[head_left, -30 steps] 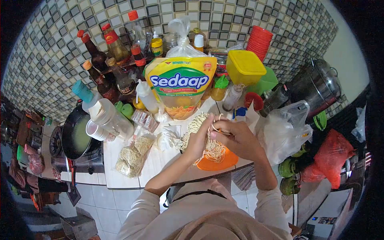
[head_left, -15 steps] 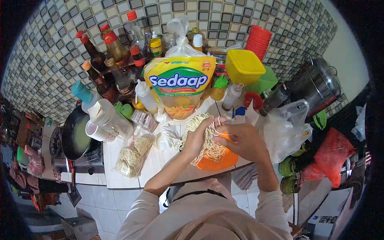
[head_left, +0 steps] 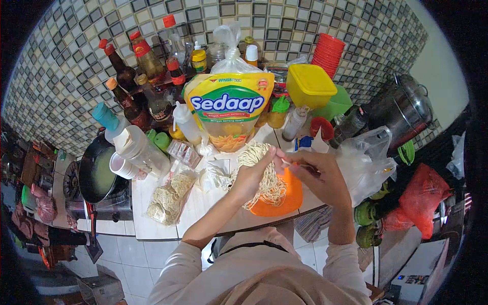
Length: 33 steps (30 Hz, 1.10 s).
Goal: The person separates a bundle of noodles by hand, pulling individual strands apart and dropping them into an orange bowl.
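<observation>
My left hand [head_left: 252, 177] is closed around a bundle of pale noodles [head_left: 252, 155], with loose strands hanging below the fingers. Close to its fingertips, my right hand [head_left: 317, 175] pinches what looks like a noodle strand. Under both hands lies an orange plastic dish [head_left: 287, 201], with some noodles drooping over its left side. Left of my forearm, a clear bag of noodles [head_left: 172, 198] rests on the table, and crumpled white plastic [head_left: 216, 175] lies between that bag and the held bundle.
Behind my hands stands a Sedaap oil pouch [head_left: 229, 109]. Sauce bottles [head_left: 119, 66], a clear plastic jar [head_left: 142, 152] and a wok [head_left: 96, 170] are to the left. A yellow container [head_left: 311, 86], a white plastic bag [head_left: 363, 162] and a steel pot [head_left: 401, 109] are to the right.
My right hand has shifted slightly right and turned, its fingers drawing off the noodle bundle toward the left fingertips. My left hand still grips the noodles.
</observation>
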Tool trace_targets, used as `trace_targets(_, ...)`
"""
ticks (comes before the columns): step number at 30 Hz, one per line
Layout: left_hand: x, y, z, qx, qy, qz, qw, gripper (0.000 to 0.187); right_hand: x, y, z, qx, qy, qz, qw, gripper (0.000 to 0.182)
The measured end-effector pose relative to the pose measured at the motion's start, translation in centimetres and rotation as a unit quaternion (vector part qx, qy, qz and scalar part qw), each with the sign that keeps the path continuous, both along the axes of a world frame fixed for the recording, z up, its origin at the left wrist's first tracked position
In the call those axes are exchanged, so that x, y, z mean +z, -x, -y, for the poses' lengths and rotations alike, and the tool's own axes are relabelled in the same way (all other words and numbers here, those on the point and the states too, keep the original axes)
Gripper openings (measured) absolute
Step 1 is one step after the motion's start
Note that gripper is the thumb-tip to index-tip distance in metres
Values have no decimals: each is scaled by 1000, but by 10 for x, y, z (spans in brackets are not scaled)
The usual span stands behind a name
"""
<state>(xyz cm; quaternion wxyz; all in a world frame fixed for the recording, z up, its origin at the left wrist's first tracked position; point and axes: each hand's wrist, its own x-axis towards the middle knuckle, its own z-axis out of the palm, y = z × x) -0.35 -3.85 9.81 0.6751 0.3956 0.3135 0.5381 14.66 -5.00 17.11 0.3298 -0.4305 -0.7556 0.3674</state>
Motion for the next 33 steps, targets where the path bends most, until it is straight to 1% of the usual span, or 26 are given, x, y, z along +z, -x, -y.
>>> trace_targets(1,-4,1,0,-1,0,0,1000,36,-2,2,-2,-7,-6,-39,999,18)
trace_targets(2,-8,2,0,-28,24,-3,999,37,-4,6,-4,-7,-6,-40,999,18)
trace_targets(3,-12,2,0,-54,47,-6,997,38,-7,9,-6,-24,-86,-27,996,17)
trace_targets(4,-15,2,0,-55,47,-7,997,38,-10,13,-8,-40,-166,-15,985,15)
trace_targets(7,-12,-3,1,-36,45,14,998,44,-14,18,-7,-47,-206,-36,977,13)
trace_targets(9,-4,-7,6,27,80,38,996,50,-11,17,-5,-43,-201,-41,978,13)
trace_targets(10,-10,-6,4,27,81,38,996,50,-10,17,-4,-40,-197,-45,979,13)
trace_targets(12,-26,-4,-3,-29,-70,130,989,57,-10,14,-6,-21,-193,-42,980,13)
trace_targets(13,-30,-5,-3,-31,-69,129,989,57,-10,13,-7,-1,-190,-38,981,14)
trace_targets(15,-35,-8,0,-3,-117,120,986,50,-12,16,-8,-1,-171,-36,985,13)
trace_targets(16,-35,-10,2,-4,-117,119,986,50,-14,18,-9,0,-151,-34,988,13)
trace_targets(17,-35,-12,6,25,-100,82,991,44,-18,21,-11,0,-150,-34,988,13)
trace_targets(18,-31,-13,9,54,-82,45,994,39,-24,24,-15,-1,-162,-61,985,12)
trace_targets(19,-25,-10,9,56,-82,45,994,39,-28,26,-18,-2,-173,-87,981,11)
trace_targets(21,-10,-1,12,-36,-126,68,989,27,-32,27,-23,-21,-193,-77,978,11)
trace_targets(22,-5,0,13,-35,-125,67,989,27,-33,28,-25,-41,-212,-68,974,12)
trace_targets(23,-1,1,15,-50,-96,50,993,24,-34,29,-27,-39,-212,-68,974,12)
trace_targets(24,1,2,16,-65,-67,34,995,21,-34,29,-29,-16,-173,-87,981,11)
trace_targets(25,2,3,16,-64,-67,34,995,21,-35,28,-30,7,-135,-105,985,10)
trace_targets(26,3,4,16,-70,-55,36,995,18,-38,28,-32,8,-135,-104,985,10)
trace_targets(28,1,7,13,-77,-44,38,995,17,-48,25,-38,6,-28,-171,985,11)
trace_targets(29,-4,12,9,-104,-10,66,992,18,-55,21,-41,6,-28,-171,985,11)
trace_targets(30,-6,16,7,-129,22,93,987,21,-63,17,-44,-4,-21,-157,987,13)
trace_targets(31,-2,21,6,-128,19,91,987,21,-73,13,-49,-12,-15,-143,989,15)
trace_targets(32,4,26,7,-97,-4,54,994,28,-84,10,-51,-10,-17,-143,989,15)
trace_targets(33,7,30,8,-67,-26,18,997,36,-99,6,-49,3,-21,-13,1000,17)
